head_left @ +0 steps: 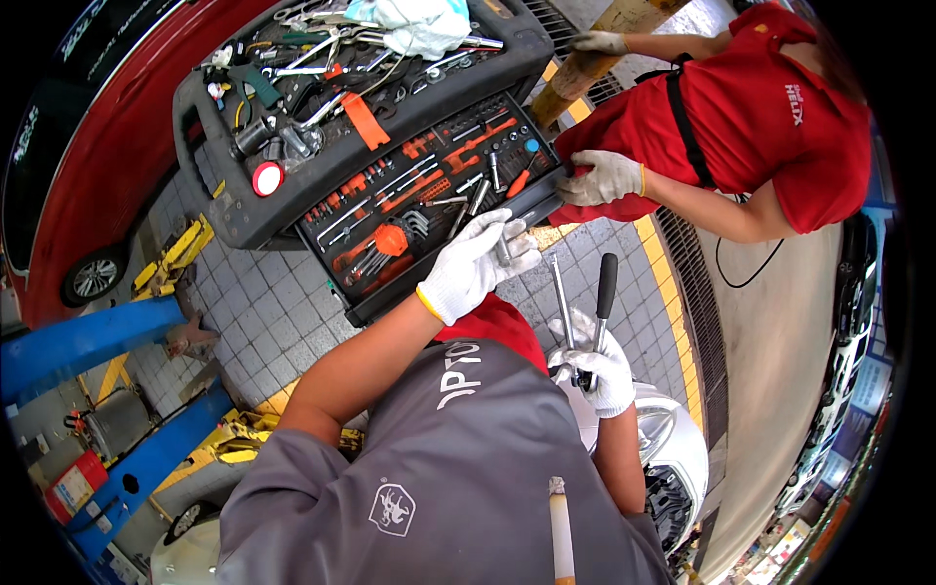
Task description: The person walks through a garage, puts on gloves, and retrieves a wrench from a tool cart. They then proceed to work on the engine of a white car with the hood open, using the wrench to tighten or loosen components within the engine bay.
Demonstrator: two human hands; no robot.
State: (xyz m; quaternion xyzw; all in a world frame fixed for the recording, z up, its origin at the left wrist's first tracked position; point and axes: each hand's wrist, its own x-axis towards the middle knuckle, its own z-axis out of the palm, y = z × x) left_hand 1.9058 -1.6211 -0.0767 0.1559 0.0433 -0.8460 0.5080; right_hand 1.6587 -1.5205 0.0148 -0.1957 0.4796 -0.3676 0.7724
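My left hand [473,268], in a white knit glove, is over the near edge of the open tool drawer [366,310]. Its fingers curl around a small silver socket [504,253]. Lower and to the right, my gloved right hand [600,370] grips a ratchet [604,302] with a black handle pointing up. The same hand holds a slim metal bar [562,302] beside the ratchet. Where the two tools meet is partly hidden by my fingers. Inside the drawer, an orange hex-key holder [391,240] and several loose sockets lie near my left hand.
Above the drawer, the black cart top [219,210] carries wrenches, an orange strip [366,121] and a pale cloth [429,24]. A co-worker in red [717,127] rests one gloved hand [600,178] by the drawer's right end. Blue lift arms [97,341] cross at left; a cigarette [561,536] shows below.
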